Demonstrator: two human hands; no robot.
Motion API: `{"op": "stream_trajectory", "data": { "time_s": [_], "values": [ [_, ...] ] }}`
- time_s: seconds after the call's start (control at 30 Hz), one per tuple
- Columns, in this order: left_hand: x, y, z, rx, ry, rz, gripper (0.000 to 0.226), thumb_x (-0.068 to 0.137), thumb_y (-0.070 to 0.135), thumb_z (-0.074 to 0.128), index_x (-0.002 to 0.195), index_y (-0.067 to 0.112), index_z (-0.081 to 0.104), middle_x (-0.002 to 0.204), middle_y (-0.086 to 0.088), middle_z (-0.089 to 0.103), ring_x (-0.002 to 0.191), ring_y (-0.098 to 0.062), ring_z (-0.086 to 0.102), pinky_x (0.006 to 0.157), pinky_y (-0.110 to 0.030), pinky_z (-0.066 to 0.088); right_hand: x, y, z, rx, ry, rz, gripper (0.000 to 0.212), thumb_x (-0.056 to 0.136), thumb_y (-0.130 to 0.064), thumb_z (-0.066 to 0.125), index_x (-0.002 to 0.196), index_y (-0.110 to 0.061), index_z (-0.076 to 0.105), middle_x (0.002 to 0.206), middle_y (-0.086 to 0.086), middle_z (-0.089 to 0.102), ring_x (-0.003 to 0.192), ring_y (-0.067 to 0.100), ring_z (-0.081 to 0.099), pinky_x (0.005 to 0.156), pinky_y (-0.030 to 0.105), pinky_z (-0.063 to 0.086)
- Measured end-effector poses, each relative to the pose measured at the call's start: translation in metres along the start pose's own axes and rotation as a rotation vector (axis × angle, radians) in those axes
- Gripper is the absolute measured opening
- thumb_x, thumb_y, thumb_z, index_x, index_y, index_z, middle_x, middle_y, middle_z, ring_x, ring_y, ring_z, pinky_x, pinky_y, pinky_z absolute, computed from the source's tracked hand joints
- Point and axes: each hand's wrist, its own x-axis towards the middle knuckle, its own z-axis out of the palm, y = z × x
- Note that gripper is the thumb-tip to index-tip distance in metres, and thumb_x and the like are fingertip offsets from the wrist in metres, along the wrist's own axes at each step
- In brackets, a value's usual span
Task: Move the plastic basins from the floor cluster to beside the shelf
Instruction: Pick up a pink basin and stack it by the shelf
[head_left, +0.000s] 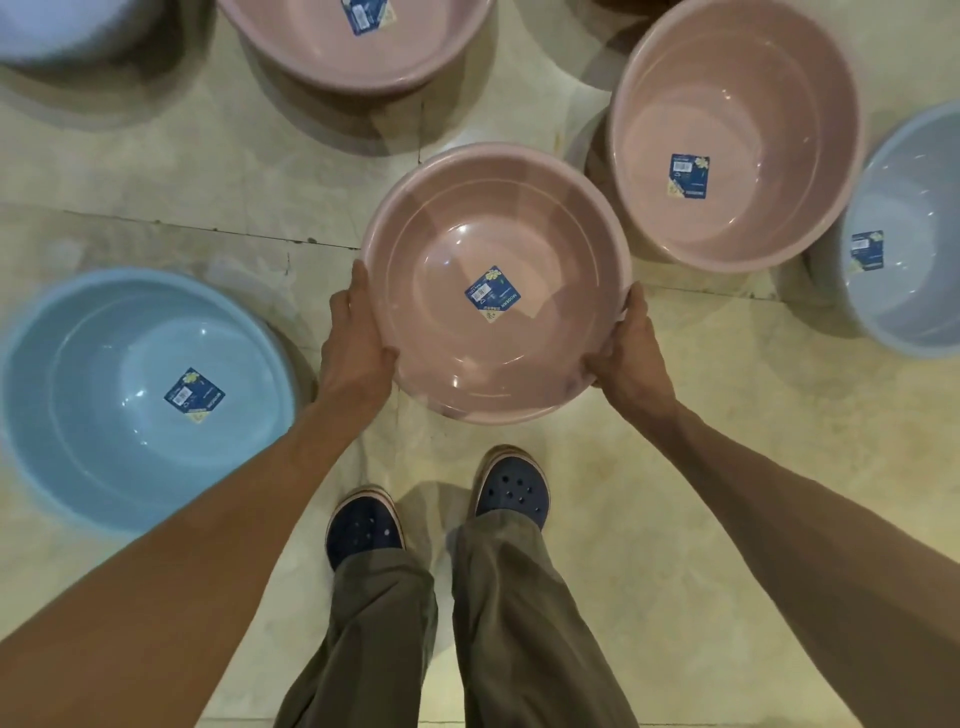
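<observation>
- Pink basin (496, 283) held between both hands, above the tiled floor (727, 467).
- Left hand (356, 343) clasping its left rim, right hand (626, 353) clasping its right rim.
- Blue basin (140, 400) lying left.

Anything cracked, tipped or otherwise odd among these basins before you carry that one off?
Nothing stands out. The pink basin is held level by its rim in the left hand and right hand. The blue basin and the other pink basin sit upright on the floor, labels intact, no cracks visible.
</observation>
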Motion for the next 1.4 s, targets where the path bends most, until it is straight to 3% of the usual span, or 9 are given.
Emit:
{"op": "stream_trajectory", "data": {
  "time_s": [0.3,0.4,0.47,0.67,0.73,0.83,1.0,1.17,1.4],
  "values": [
    [-0.070,-0.015,-0.079,-0.195,0.167,-0.090,0.102,0.090,-0.002,0.064,0.164,0.031,0.002,0.152,-0.001,0.030,0.136,-0.022,0.042,0.107,-0.037,0.042,-0.053,-0.093,-0.014,-0.045,-0.058,-0.181,0.096,0.083,-0.017,0.073,0.161,-0.030,0.018,0.141,0.003,0.052,0.122,0.034,0.057,0.097,0.060,0.054],
    [-0.096,-0.029,-0.106,-0.247,0.280,-0.088,0.104,0.087,-0.004,0.066,0.164,0.033,0.006,0.143,0.005,0.035,0.107,-0.015,0.055,0.078,-0.011,0.044,-0.075,-0.138,-0.007,-0.040,-0.092,-0.257,0.096,0.087,-0.017,0.071,0.164,-0.028,0.014,0.141,-0.006,0.048,0.122,0.023,0.054,0.100,0.049,0.051],
    [-0.115,-0.038,-0.124,-0.240,0.340,-0.106,0.103,0.087,-0.005,0.066,0.164,0.029,0.008,0.143,0.000,0.036,0.096,-0.015,0.055,0.069,-0.012,0.041,-0.091,-0.166,0.002,-0.054,-0.112,-0.307,0.086,0.094,-0.015,0.071,0.160,-0.033,0.019,0.134,-0.008,0.044,0.120,0.021,0.051,0.096,0.042,0.045],
    [-0.169,-0.090,-0.163,-0.377,0.501,-0.183,0.093,0.094,0.000,0.066,0.165,0.023,0.011,0.142,-0.001,0.040,0.102,0.010,0.047,0.081,0.006,0.037,-0.131,-0.233,0.044,-0.110,-0.237,-0.501,0.108,0.074,-0.089,0.047,0.161,-0.035,0.015,0.152,-0.002,0.042,0.135,0.018,0.044,0.113,0.049,0.039],
    [-0.187,-0.110,-0.172,-0.459,0.518,-0.258,0.090,0.097,0.007,0.064,0.164,0.029,0.008,0.145,0.005,0.037,0.107,0.014,0.042,0.091,0.000,0.036,-0.140,-0.247,0.065,-0.141,-0.262,-0.582,0.107,0.078,-0.091,0.044,0.161,-0.030,0.016,0.151,-0.002,0.044,0.134,0.022,0.047,0.109,0.053,0.043],
    [-0.207,-0.141,-0.179,-0.497,0.570,-0.349,0.085,0.100,0.020,0.063,0.163,0.039,0.009,0.148,0.006,0.037,0.118,-0.008,0.049,0.099,-0.028,0.044,-0.147,-0.261,0.102,-0.237,-0.300,-0.629,0.106,0.085,-0.079,0.046,0.167,-0.024,0.006,0.157,0.004,0.041,0.139,0.032,0.046,0.112,0.053,0.042],
    [-0.221,-0.200,-0.167,-0.501,0.608,-0.437,0.091,0.096,0.014,0.068,0.161,0.042,0.011,0.147,0.006,0.040,0.120,-0.026,0.059,0.102,-0.046,0.053,-0.149,-0.271,0.161,-0.378,-0.382,-0.705,0.112,0.081,-0.083,0.034,0.168,-0.020,0.001,0.155,0.015,0.043,0.134,0.040,0.049,0.109,0.055,0.045],
    [-0.208,-0.241,-0.140,-0.411,0.571,-0.548,0.096,0.092,-0.003,0.065,0.165,0.027,0.009,0.161,-0.001,0.033,0.134,-0.031,0.051,0.104,-0.041,0.046,-0.139,-0.265,0.203,-0.563,-0.378,-0.620,0.088,0.099,-0.027,0.058,0.167,-0.008,0.006,0.156,0.023,0.044,0.134,0.047,0.049,0.101,0.052,0.046],
    [-0.169,-0.277,-0.105,-0.322,0.474,-0.607,0.101,0.086,-0.006,0.072,0.164,0.020,0.013,0.164,-0.005,0.035,0.139,-0.033,0.050,0.106,-0.048,0.051,-0.107,-0.250,0.238,-0.668,-0.367,-0.566,0.082,0.101,-0.034,0.050,0.167,-0.013,0.007,0.139,0.019,0.059,0.112,0.046,0.063,0.087,0.048,0.051]
  ]
}}
